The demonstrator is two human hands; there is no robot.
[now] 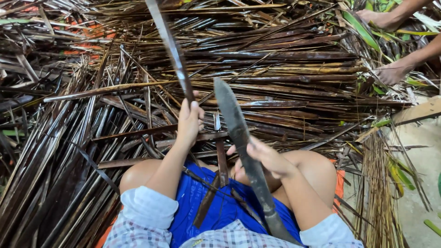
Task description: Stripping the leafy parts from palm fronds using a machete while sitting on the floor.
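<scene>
Near the middle of the frame the left hand [189, 120] is clenched around a long dark leaf strip [171, 48] that rises toward the top edge. Lower centre, the right hand [262, 158] grips a long grey blade [236, 126] (its handle end runs down over the blue shorts [209, 204]). Dry brown palm fronds [285, 69] lie heaped all around. In the upper right, another person's feet [390, 73] rest on the pile.

The heap of leaf strips [285, 69] is dark brown with paler tan streaks. Beside it, the knife blade [234, 124] is dull grey. The shorts [216, 206] are bright blue, the shirt sleeves [147, 213] checked white and pale grey, and the cloth [339, 183] under the heap orange.
</scene>
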